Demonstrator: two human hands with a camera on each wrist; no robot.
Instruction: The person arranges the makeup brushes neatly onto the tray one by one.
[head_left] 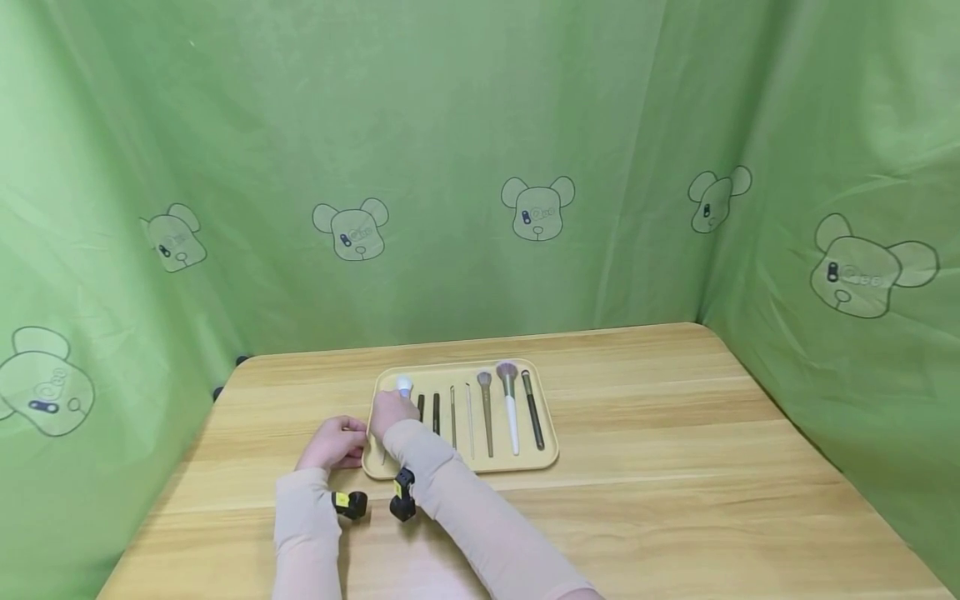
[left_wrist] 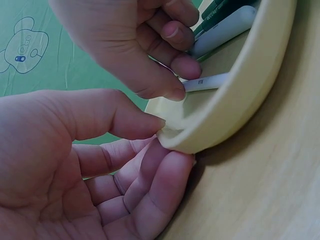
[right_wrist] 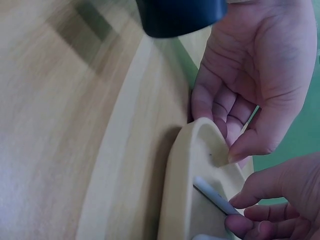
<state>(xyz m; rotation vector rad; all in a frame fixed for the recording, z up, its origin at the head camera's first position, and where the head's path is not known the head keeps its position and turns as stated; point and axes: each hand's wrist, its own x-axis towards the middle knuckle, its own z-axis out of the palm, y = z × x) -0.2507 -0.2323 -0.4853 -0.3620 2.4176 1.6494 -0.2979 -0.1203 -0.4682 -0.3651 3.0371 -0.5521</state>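
My left hand point(head_left: 336, 443) pinches the left rim of a shallow cream tray point(left_wrist: 240, 107), thumb on the inside and fingers outside. Inside the tray's left end, my right hand point(head_left: 393, 412) holds a slim white-handled stick point(right_wrist: 212, 194) between thumb and fingers; its far end is hidden by the hand. A thicker white handle point(left_wrist: 225, 32) lies beside it. Past the right hand shows a white-bristled makeup brush point(head_left: 403, 383).
Several more makeup brushes lie side by side across the tray, among them a large white-handled brush point(head_left: 510, 408) and a black-handled one point(head_left: 533, 412). The tray sits on a wooden table point(head_left: 675, 467) with green curtains point(head_left: 450, 125) around it.
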